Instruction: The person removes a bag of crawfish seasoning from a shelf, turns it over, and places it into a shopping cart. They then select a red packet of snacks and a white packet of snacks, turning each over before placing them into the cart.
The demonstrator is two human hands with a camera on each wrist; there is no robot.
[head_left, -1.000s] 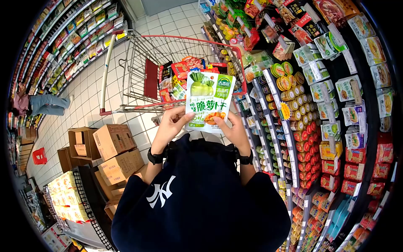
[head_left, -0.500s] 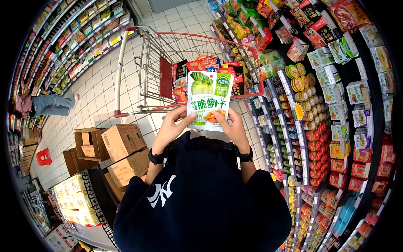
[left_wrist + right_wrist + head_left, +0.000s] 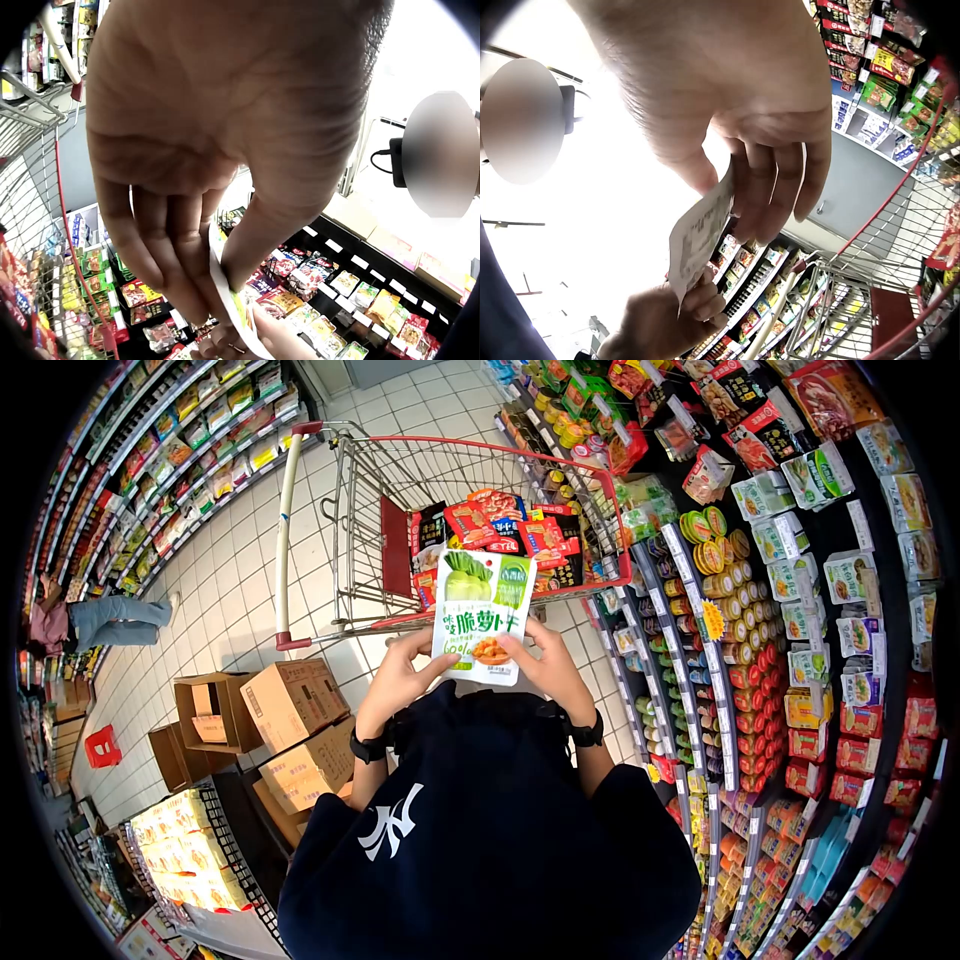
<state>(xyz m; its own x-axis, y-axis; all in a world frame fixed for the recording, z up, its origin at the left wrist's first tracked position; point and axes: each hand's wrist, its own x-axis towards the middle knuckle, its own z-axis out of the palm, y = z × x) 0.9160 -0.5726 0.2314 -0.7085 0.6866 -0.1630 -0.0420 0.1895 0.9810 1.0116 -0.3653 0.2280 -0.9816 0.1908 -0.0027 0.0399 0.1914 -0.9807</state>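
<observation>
A white and green pouch of dried radish (image 3: 483, 610), with a green-topped radish printed on it, is held upright in front of the dark shirt. My left hand (image 3: 402, 678) pinches its lower left edge between thumb and fingers. On the opposite edge my right hand (image 3: 553, 672) does likewise, thumb on the printed front. The left wrist view shows the pouch (image 3: 225, 289) almost edge-on between thumb and fingers. From the right wrist, the pouch (image 3: 699, 234) appears slightly bent. Beyond it, red and black food packets (image 3: 541, 540) lie in the shopping cart (image 3: 345, 510).
Shelves of cups and bagged foods (image 3: 757, 705) rise close on the right. Cardboard boxes (image 3: 297, 703) are stacked at the left, beside a rack of pale yellow packs (image 3: 180, 850). Another person (image 3: 115, 622) is at the far left shelves, near a red basket (image 3: 102, 747).
The pouch has come slightly lower and to the left, both hands still pinching it. The cart sits further right in view than a second ago.
</observation>
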